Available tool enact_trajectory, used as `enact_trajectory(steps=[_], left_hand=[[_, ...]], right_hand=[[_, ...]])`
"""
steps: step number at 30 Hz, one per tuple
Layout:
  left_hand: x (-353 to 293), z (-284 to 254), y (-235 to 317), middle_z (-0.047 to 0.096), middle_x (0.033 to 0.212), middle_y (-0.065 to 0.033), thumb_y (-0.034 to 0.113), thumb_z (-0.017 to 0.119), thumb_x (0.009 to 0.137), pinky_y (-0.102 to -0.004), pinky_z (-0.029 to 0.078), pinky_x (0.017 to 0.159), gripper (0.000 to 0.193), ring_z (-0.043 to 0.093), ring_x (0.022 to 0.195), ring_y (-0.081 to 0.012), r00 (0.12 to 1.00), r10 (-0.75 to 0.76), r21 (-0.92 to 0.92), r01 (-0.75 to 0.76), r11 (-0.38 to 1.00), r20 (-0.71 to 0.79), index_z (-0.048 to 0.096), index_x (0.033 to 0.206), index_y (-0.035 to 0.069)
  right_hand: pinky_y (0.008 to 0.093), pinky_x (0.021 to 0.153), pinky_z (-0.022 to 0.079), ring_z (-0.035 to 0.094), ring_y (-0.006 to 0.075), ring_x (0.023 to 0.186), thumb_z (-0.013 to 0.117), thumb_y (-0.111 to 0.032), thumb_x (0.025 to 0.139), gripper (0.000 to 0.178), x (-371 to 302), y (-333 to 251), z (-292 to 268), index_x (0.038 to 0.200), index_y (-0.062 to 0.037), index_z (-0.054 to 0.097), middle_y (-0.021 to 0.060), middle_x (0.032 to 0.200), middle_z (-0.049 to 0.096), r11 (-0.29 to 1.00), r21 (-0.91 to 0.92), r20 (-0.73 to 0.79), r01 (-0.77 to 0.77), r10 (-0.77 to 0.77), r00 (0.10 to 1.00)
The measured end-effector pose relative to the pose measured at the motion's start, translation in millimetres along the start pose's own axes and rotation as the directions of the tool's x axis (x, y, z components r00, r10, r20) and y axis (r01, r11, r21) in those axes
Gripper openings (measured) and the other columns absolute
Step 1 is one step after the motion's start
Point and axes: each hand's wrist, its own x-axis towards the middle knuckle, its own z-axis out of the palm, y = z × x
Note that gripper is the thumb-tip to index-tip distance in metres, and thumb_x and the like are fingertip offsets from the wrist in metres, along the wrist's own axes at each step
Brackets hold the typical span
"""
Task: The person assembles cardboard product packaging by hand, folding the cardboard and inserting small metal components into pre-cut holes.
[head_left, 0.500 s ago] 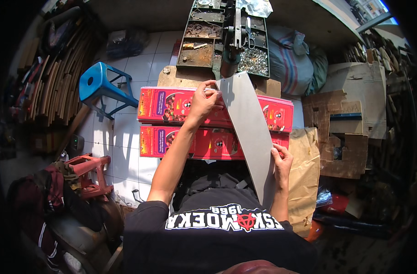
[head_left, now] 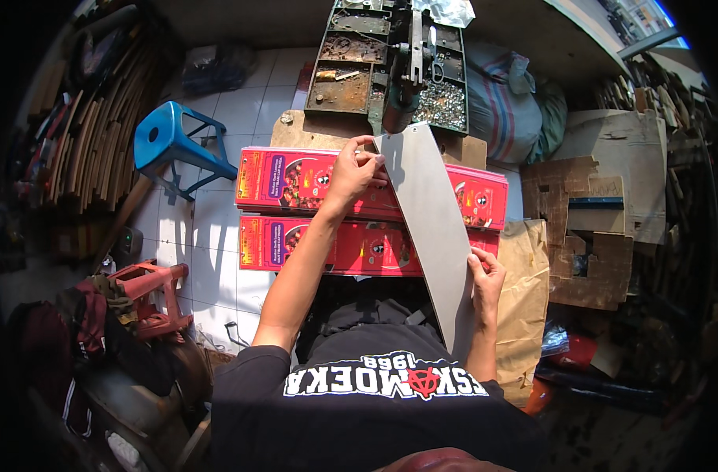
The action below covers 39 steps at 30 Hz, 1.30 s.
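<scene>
A long grey cardboard sheet (head_left: 431, 212) with one curved edge slants from the press down toward my lap. A small metal eyelet shows at its far right corner. My left hand (head_left: 351, 179) is closed at the sheet's far left corner, thumb and forefinger pinching the edge. On the opposite side, my right hand (head_left: 487, 277) grips the curved edge between thumb and fingers. The dark metal hand press (head_left: 401, 106) stands just beyond the sheet's far end. Beneath the sheet lie two stacks of red printed card pieces, a far stack (head_left: 257, 179) and a near stack (head_left: 257, 244).
Behind the press, a compartmented tray (head_left: 345, 90) holds small metal bits and scissors (head_left: 435, 59). A blue plastic stool (head_left: 182, 145) stands left on the tiled floor. Brown paper (head_left: 524, 291) and cardboard pieces (head_left: 587, 228) lie right. A striped sack (head_left: 504, 110) rests behind them.
The view has shifted very slightly. Both hands and the cardboard sheet stay almost in place, with the sheet's far end still by the press.
</scene>
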Motion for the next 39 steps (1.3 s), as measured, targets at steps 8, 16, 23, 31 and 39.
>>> enact_trajectory(steps=[8,16,23,31,39], left_hand=[[-1,0,-1,0.066,0.084,-0.0091,0.007,0.064,0.091,-0.0275,0.058,0.055,0.043,0.065,0.063,-0.0138,1.0,-0.01,-0.035,0.011,0.999,0.017,0.042,0.127,-0.001],[1,-3,2,0.066,0.086,-0.008,0.008,0.063,0.091,-0.0263,0.058,0.056,0.043,0.066,0.065,-0.0134,0.999,0.027,-0.002,-0.027,1.0,0.022,0.042,0.128,-0.001],[-38,7,12,0.067,0.096,-0.0103,0.004,0.061,0.091,-0.0262,0.056,0.069,0.045,0.067,0.079,-0.0135,0.992,0.05,-0.105,-0.038,0.994,0.115,0.044,0.131,-0.004],[-98,29,49,0.028,0.147,-0.0152,0.007,0.072,0.084,-0.0405,0.035,0.11,0.077,0.039,0.134,-0.0266,0.705,0.688,0.271,-0.705,0.655,0.173,0.029,0.148,0.01],[-133,16,83,0.067,0.11,-0.013,0.009,0.066,0.089,-0.0354,0.053,0.09,0.038,0.066,0.1,-0.02,0.92,0.313,-0.227,-0.262,0.938,0.236,0.054,0.123,-0.003]], right_hand=[[0.0238,0.073,0.05,0.061,0.0108,0.08,0.065,-0.004,0.087,0.018,-2,-1,-1,0.103,0.0044,0.07,0.0072,0.092,0.068,1.0,0.004,0.002,-0.001,0.001,1.0],[0.0232,0.075,0.05,0.063,0.0102,0.078,0.065,-0.008,0.089,0.02,-5,-14,7,0.106,0.0041,0.067,0.0067,0.093,0.069,0.999,0.042,0.025,0.024,-0.025,0.999],[0.0216,0.071,0.049,0.061,0.0084,0.075,0.065,-0.005,0.087,0.016,-13,-3,-22,0.101,0.0029,0.069,0.0048,0.087,0.068,0.996,0.063,0.024,0.062,-0.064,0.998],[0.0251,0.066,0.053,0.066,0.0154,0.072,0.067,-0.011,0.081,0.023,-37,1,-4,0.099,0.0033,0.067,0.0094,0.084,0.069,0.776,0.373,0.592,-0.508,0.223,0.775],[0.0234,0.067,0.053,0.065,0.0103,0.079,0.066,-0.017,0.089,0.027,-34,-7,32,0.108,0.0023,0.067,0.0072,0.097,0.069,0.639,0.114,0.921,-0.76,0.219,0.322]])
